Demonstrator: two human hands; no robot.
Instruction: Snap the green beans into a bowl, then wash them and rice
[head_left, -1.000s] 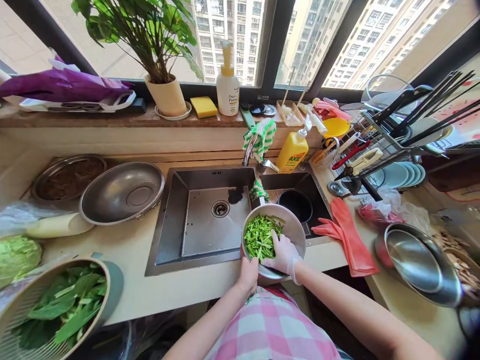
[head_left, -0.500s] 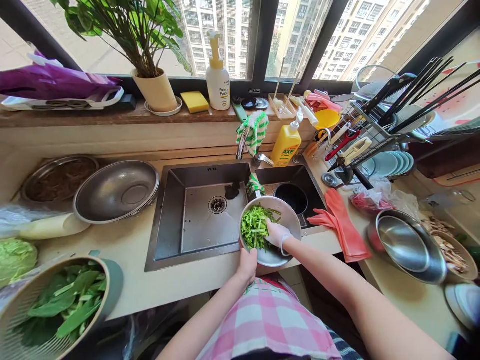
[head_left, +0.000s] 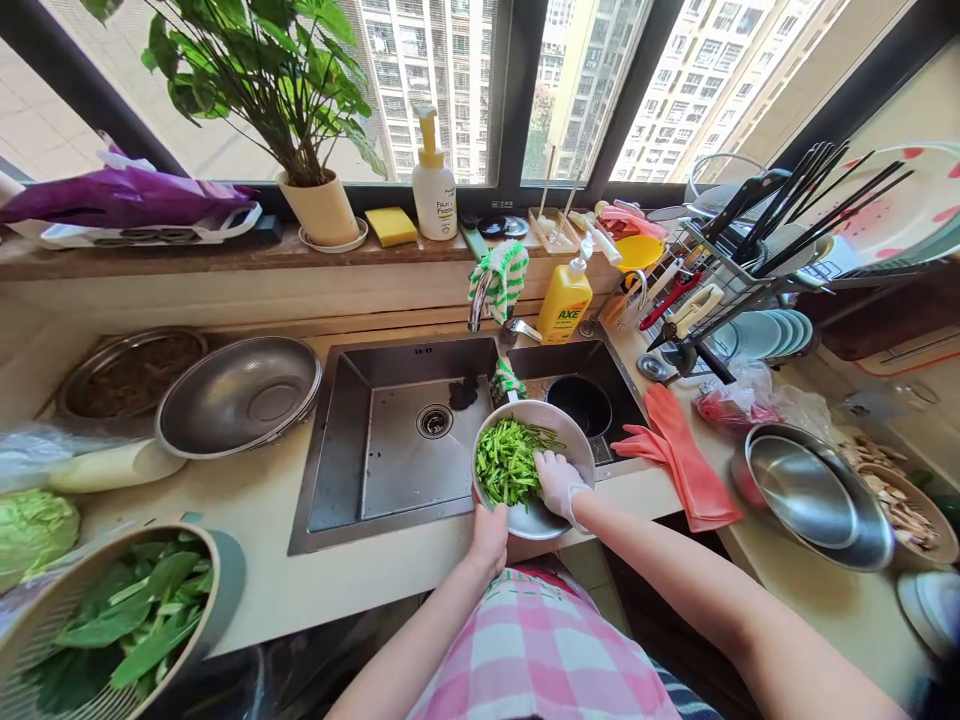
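steel bowl (head_left: pixel 570 432) tilted toward the body, held over the front edge of the sink (head_left: pixel 334 450). left hand (head_left: pixel 489 540) sits below the right fingers, supporting the bowl's near rim from underneath; its fingers are hidden behind the bowl, so their spread cannot be told. right hand (head_left: pixel 559 487) in a thin clear glove, fingers (head_left: pixel 547 468) close together, narrow, pressing on the sliced green strips (head_left: pixel 510 462), heaped in the bowl just left of those fingertips. step in hand looks like turning or pressing the strips in the bowl. moving the bowl would call for a firm left-hand hold, since the tilt leans the strips toward the rim. pink rubber gloves (head_left: pixel 679 465) lie on the counter, right of the fingers.
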